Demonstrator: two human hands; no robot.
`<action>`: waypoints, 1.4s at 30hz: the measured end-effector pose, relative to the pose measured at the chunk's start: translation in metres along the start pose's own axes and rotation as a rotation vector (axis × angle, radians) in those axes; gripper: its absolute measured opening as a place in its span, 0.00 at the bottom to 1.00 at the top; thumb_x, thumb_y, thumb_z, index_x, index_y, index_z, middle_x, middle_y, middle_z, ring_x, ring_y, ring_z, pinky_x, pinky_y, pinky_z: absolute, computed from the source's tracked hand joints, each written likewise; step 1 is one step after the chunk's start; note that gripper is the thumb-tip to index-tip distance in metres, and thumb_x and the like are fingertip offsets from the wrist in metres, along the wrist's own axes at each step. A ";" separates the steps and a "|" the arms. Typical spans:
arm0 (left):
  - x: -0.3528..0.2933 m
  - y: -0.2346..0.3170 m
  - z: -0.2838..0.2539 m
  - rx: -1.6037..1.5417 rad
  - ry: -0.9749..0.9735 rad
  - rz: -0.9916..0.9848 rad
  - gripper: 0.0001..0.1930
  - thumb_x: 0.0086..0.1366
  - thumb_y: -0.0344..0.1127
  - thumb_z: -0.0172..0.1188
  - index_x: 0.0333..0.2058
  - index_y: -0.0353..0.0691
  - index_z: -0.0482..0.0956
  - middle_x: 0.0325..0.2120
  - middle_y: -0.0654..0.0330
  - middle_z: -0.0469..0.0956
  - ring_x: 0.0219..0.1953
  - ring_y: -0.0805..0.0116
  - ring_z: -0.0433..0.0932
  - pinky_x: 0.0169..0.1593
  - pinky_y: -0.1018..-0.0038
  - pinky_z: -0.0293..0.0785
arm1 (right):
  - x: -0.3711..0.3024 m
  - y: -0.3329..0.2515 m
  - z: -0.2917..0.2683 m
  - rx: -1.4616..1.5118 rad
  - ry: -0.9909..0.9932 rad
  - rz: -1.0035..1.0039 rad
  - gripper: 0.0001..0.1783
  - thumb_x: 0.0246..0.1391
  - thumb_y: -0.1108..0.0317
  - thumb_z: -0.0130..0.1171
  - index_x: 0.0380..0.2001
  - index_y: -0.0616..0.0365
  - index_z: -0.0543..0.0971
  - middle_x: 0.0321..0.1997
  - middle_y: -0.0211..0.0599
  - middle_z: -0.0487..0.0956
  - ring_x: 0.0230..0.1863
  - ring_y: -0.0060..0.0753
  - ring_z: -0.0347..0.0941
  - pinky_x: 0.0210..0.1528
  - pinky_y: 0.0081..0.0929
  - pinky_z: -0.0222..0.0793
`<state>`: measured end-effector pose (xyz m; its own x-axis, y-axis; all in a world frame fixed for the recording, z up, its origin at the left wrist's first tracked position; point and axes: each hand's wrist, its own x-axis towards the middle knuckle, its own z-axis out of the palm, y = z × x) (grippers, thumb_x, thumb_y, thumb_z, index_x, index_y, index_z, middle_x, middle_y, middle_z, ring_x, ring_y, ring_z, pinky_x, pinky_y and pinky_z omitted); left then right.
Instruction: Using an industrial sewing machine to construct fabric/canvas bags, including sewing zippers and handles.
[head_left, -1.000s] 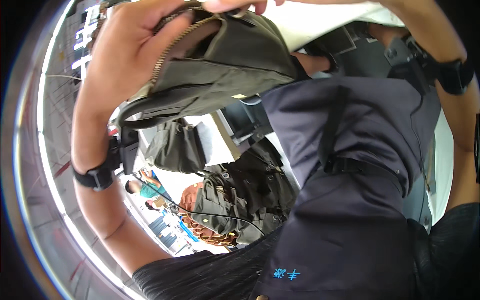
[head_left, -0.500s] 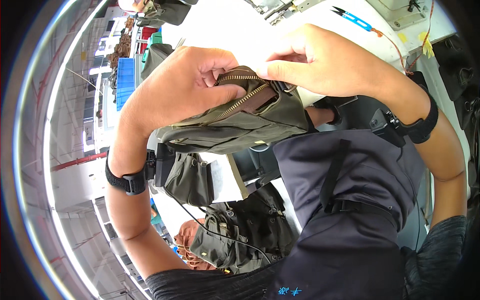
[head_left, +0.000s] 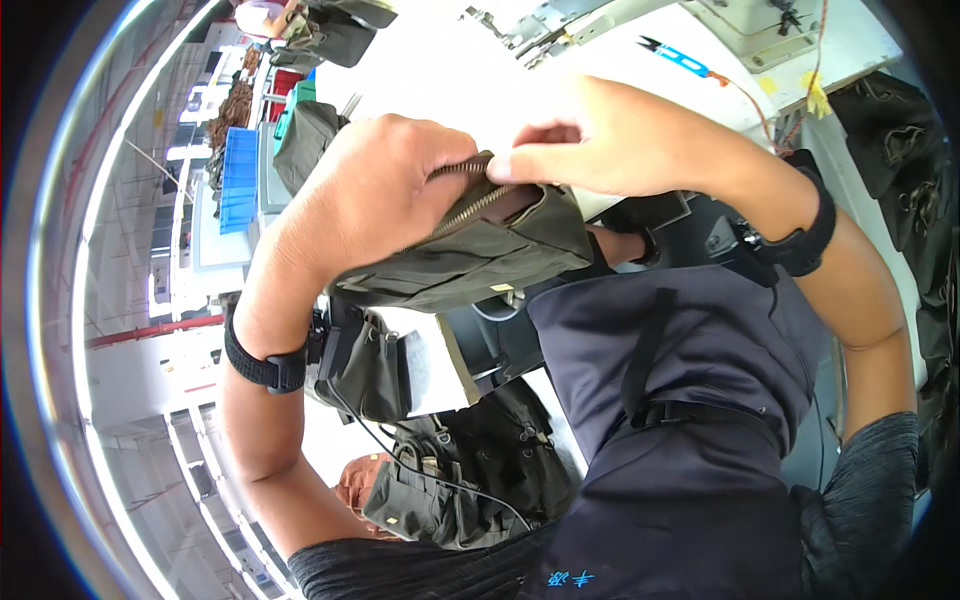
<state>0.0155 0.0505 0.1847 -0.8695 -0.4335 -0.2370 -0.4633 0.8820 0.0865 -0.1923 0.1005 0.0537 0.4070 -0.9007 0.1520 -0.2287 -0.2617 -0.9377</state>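
Note:
An olive-green fabric bag (head_left: pixel 470 268) with a brass-toothed zipper (head_left: pixel 470 213) stands in front of me, its mouth unzipped. My left hand (head_left: pixel 395 190) grips the bag at the left of the mouth, with the thumb reaching in between the two rows of teeth and its tip hidden. At the right end of the zipper, my right hand (head_left: pixel 585 150) pinches the bag's edge between thumb and forefinger, its other fingers curled. Whether the zipper's slider is under that thumb cannot be seen.
Blue thread snips (head_left: pixel 678 57) on an orange cord lie on the white worktable (head_left: pixel 430 55), near sewing-machine parts (head_left: pixel 540 35). More green bags (head_left: pixel 480 460) are piled below left, others hang far right. A blue bin (head_left: pixel 238 180) stands left. Another person (head_left: pixel 265 18) shows at the top left.
My left thumb has gone deeper into the bag's mouth. The right hand has shifted slightly left along the edge, and the bag sits a little lower and further left in view.

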 end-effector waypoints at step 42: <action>-0.074 0.084 0.185 -0.294 0.938 -0.344 0.29 0.58 0.28 0.77 0.58 0.34 0.80 0.52 0.48 0.81 0.41 0.57 0.82 0.46 0.66 0.81 | 0.043 0.063 0.099 -0.595 0.551 -0.429 0.24 0.49 0.75 0.63 0.52 0.71 0.78 0.40 0.49 0.84 0.35 0.49 0.84 0.37 0.39 0.82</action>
<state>0.0727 0.1909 0.0309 -0.4086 -0.7336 0.5430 -0.6257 0.6582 0.4185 -0.1016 0.0796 -0.0295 0.1179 -0.6834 0.7205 -0.6353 -0.6096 -0.4742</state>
